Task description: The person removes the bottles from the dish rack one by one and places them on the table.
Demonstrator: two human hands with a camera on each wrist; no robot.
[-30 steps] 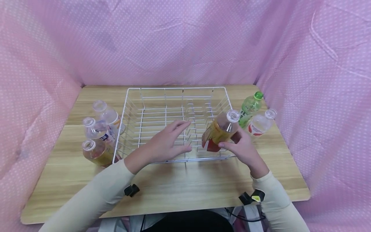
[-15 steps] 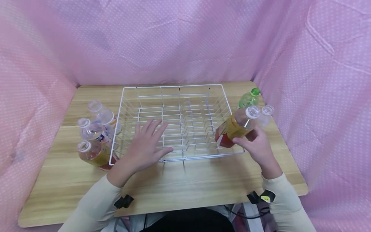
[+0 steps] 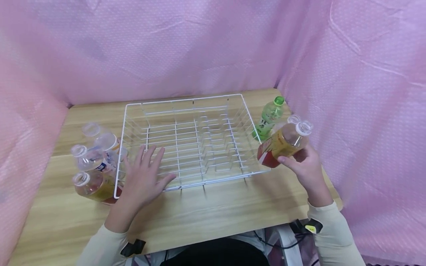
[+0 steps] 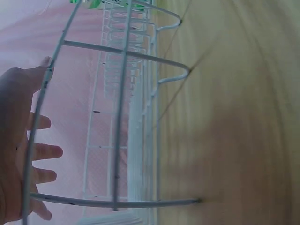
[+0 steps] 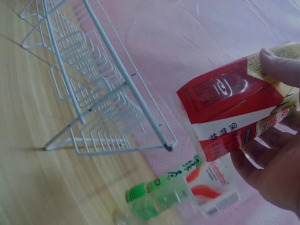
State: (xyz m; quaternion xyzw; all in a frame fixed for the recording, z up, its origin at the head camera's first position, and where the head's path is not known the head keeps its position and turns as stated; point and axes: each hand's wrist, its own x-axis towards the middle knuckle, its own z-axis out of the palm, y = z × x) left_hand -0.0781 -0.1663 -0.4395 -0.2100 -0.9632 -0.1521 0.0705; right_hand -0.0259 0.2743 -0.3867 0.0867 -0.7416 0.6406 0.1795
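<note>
My right hand [image 3: 307,168] grips a plastic bottle with a red and yellow label [image 3: 281,145], tilted with its neck up and to the right. In the head view it hangs near the right front corner of a white wire dish rack [image 3: 186,138]; the right wrist view shows the bottle [image 5: 225,101] apart from the rack [image 5: 108,93]. Fingers spread, my left hand [image 3: 141,181] lies over the rack's left front part. In the left wrist view that hand [image 4: 23,140] is behind the front wires; whether it touches them I cannot tell.
A green-capped bottle [image 3: 269,118] stands right of the rack, with a clear bottle [image 3: 293,119] partly hidden behind the held one. Left of the rack are two clear bottles [image 3: 88,159] [image 3: 104,140] and a yellow-labelled one [image 3: 96,187]. Pink cloth [image 3: 173,48] surrounds the wooden table [image 3: 213,207].
My right hand has carried the bottle rightward, from over the rack to beyond its right side. My left hand has drawn back left from the rack's middle. The head view has shifted.
</note>
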